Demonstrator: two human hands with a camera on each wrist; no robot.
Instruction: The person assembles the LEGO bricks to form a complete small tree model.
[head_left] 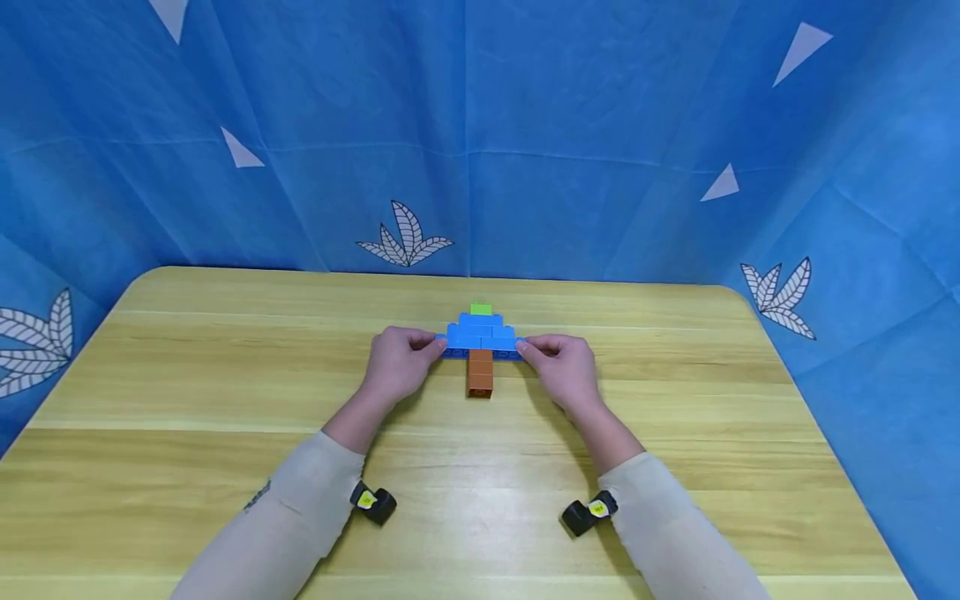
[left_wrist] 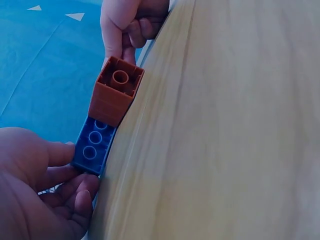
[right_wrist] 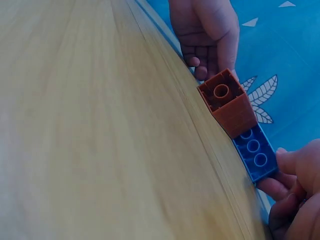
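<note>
A tree-shaped build of toy building blocks [head_left: 480,333] lies on its side near the back middle of the table. Its blue tiers narrow toward a light green block [head_left: 481,309] at the far end. The brown block trunk [head_left: 480,371] points toward me, and its hollow underside [left_wrist: 120,77] shows in both wrist views. My left hand [head_left: 397,362] pinches the left end of the widest blue row between thumb and fingers. At the opposite end, my right hand [head_left: 562,371] pinches the same row [right_wrist: 256,152].
The wooden table [head_left: 187,375] spreads out around the build. Behind it hangs a blue patterned cloth [head_left: 570,108], close to the table's back edge. Small black cameras [head_left: 373,503] are strapped at both wrists over light sleeves [head_left: 292,508].
</note>
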